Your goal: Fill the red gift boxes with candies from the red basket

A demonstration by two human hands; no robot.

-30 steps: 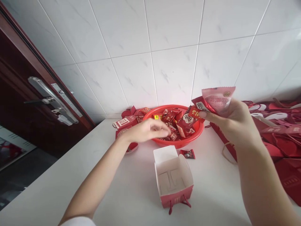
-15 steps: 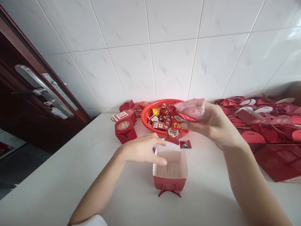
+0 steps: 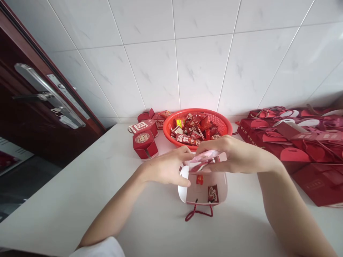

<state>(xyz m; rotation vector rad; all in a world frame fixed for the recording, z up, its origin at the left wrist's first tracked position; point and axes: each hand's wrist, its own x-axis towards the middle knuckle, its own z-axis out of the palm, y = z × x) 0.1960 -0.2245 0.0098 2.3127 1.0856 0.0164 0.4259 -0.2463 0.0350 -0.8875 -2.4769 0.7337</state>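
An open box (image 3: pixel 206 189), white inside with a red cord handle (image 3: pixel 199 213), stands on the table. Two small wrapped sweets lie in it: a bright red one (image 3: pixel 199 179) and a dark red one (image 3: pixel 213 193). My right hand (image 3: pixel 230 155) pinches a pink wrapped packet (image 3: pixel 205 157) over the box's far part. At the box's left side is my left hand (image 3: pixel 171 166), thumb and fingers apart, beside the white flap (image 3: pixel 183 184). Its fingertips are near the packet.
Behind the box, a red basket (image 3: pixel 168 134) holds many wrapped sweets. Closed red boxes (image 3: pixel 145 144) stand to its left. Many red boxes (image 3: pixel 316 182) are piled on the right. A tiled wall (image 3: pixel 200 71) rises behind, and a door handle (image 3: pixel 50 96) shows at the left.
My right hand has moved down and left from the basket to the box with the pink packet. Two sweets now lie inside the box, and its left flap stands out.
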